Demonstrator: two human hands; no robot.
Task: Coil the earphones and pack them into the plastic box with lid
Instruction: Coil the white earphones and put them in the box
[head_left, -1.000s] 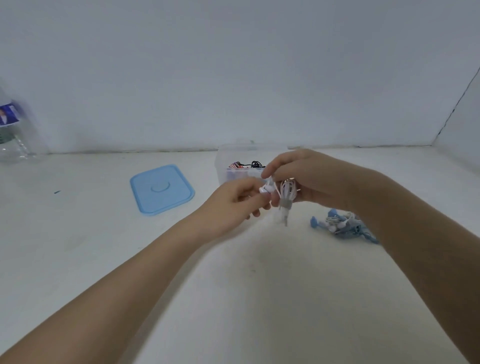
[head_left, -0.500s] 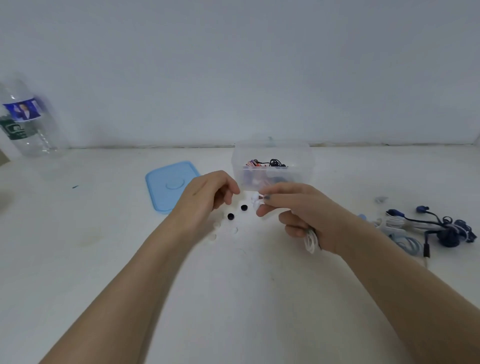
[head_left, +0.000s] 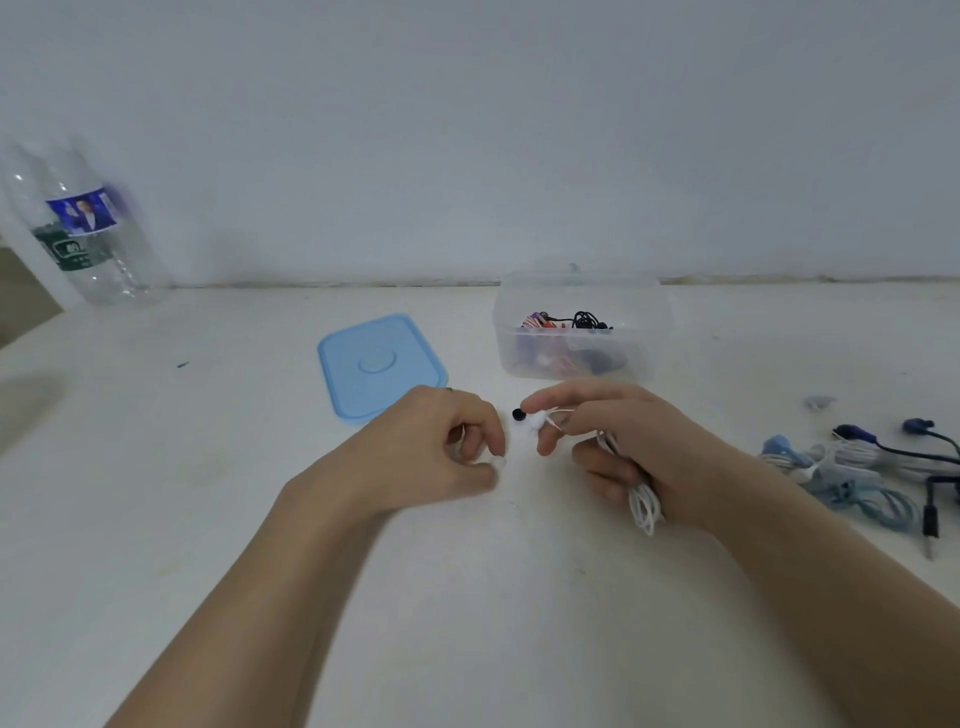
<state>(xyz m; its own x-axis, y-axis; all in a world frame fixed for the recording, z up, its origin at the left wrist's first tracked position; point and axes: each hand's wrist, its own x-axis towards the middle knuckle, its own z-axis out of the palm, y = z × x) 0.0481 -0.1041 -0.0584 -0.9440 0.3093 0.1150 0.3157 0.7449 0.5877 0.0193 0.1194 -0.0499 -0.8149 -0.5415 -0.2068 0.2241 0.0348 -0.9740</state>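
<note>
Ear tip going back on a coiled white set before packing.

The right hand (head_left: 639, 452) is closed on the white earphones (head_left: 644, 504), coil hanging under the palm, an earbud (head_left: 537, 418) pinched forward. The left hand (head_left: 441, 447), curled knuckles-up, has its fingers (head_left: 485, 470) pinched on a small white ear tip (head_left: 497, 462). A dark ear tip (head_left: 518, 414) lies loose on the surface (head_left: 467, 597). Likely next: seat the tip, then carry the coil to the open plastic box (head_left: 582, 338) at 12 o'clock; the blue lid (head_left: 379, 364) lies at 11, uncoiled earphones (head_left: 857, 467) at 3.

Soft even light, blurred, bowed edges
</note>
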